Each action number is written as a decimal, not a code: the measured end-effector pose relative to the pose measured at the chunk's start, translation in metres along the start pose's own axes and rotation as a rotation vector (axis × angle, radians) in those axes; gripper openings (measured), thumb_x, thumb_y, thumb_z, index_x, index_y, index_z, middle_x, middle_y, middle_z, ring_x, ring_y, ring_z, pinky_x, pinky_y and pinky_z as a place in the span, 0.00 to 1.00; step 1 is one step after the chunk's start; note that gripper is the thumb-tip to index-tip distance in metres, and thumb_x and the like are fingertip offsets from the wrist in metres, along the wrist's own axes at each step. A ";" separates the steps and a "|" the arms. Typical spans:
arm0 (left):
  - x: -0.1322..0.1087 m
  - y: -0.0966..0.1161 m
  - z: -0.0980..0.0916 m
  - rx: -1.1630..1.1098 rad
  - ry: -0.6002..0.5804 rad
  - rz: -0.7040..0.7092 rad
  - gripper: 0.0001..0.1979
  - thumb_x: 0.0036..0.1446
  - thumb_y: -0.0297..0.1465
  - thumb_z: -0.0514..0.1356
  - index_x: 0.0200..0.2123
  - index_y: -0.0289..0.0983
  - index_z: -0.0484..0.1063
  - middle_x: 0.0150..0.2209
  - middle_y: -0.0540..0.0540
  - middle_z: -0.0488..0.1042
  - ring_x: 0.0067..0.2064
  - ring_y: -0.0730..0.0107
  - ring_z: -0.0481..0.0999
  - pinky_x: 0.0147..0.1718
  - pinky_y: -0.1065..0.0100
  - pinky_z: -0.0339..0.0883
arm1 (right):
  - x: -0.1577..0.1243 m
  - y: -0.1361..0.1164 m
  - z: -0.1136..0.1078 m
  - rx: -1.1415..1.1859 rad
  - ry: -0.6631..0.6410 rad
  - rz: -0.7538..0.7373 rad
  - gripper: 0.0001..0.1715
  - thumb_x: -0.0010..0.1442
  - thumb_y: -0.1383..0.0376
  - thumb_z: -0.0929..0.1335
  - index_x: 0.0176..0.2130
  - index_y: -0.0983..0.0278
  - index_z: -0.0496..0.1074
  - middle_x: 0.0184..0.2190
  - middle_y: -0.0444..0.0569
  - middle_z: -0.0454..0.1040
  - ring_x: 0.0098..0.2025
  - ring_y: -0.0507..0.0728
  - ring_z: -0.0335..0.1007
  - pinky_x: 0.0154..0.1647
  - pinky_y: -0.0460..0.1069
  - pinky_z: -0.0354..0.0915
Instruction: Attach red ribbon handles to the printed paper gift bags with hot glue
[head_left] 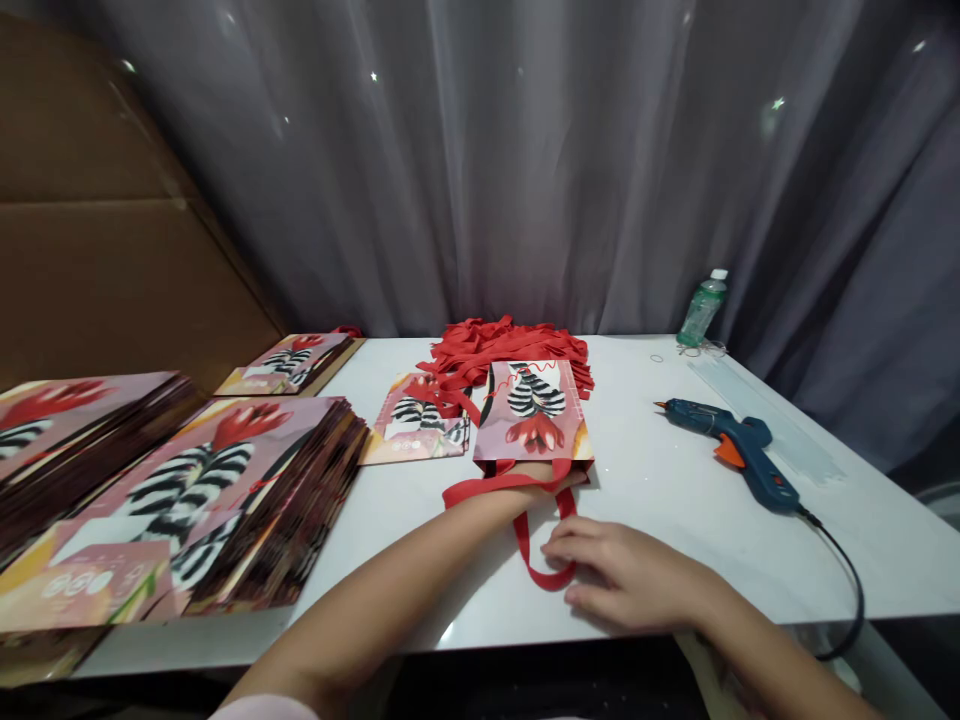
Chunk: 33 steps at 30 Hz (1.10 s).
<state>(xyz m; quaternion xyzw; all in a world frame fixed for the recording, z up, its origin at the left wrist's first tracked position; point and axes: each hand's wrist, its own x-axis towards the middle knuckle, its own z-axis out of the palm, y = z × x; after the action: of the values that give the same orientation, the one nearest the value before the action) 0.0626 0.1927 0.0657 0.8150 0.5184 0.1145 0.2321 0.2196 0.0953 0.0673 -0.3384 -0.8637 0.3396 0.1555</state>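
Observation:
A paper bag (532, 415) with a tulip and black-and-white striped print lies flat, its opening toward me and its picture upside down. My left hand (534, 474) reaches into that opening; its fingers are hidden inside. Red ribbon handles (465, 490) come out of the mouth, one passing over my left wrist and another looping down onto the table. Beside this lower loop is my right hand (619, 570), palm down, thumb apart from the other fingers, fingertips at the ribbon. Another printed bag (420, 445) lies just left.
Behind the bag is a heap of red ribbons (510, 345). Stacks of printed bags (225, 480) fill the left, near a cardboard box (112, 250). A blue glue gun (739, 450) with its cord, clear glue sticks (772, 425) and a green bottle (703, 310) are right.

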 end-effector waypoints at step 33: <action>-0.034 0.017 -0.065 0.241 0.181 0.137 0.16 0.67 0.33 0.40 0.41 0.36 0.66 0.38 0.42 0.74 0.37 0.65 0.73 0.35 0.66 0.63 | 0.064 -0.005 0.006 -0.541 0.112 0.023 0.14 0.60 0.72 0.63 0.44 0.67 0.74 0.42 0.54 0.77 0.44 0.60 0.71 0.46 0.52 0.62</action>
<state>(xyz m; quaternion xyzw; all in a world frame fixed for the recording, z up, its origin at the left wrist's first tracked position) 0.0335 0.1729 0.1325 0.8567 0.4906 0.1398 0.0767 0.1681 0.1338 0.0691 -0.3959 -0.9091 0.0790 0.1030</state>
